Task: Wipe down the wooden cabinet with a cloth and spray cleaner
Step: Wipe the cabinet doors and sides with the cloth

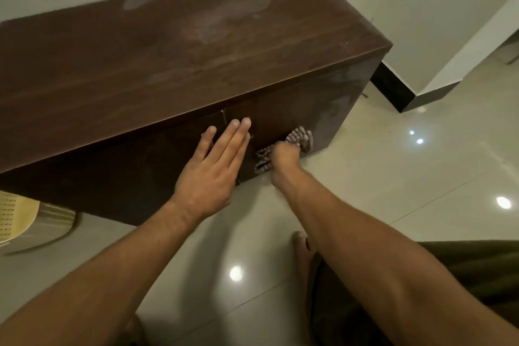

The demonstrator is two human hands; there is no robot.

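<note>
A low dark-brown wooden cabinet (174, 59) stands on the tiled floor against the wall, with pale smears on its top and right front. My left hand (216, 166) lies flat with straight fingers against the cabinet's front, over the seam between two doors. My right hand (283, 157) grips a checked cloth (299, 137) and holds it against the right door's lower part. The hand hides most of the cloth. No spray bottle is in view.
A cream perforated plastic chair (19, 216) stands at the left edge beside the cabinet. A white wall corner with black skirting (404, 93) juts out at the right. My bare foot (304, 255) and dark-clothed leg rest on glossy tiles below.
</note>
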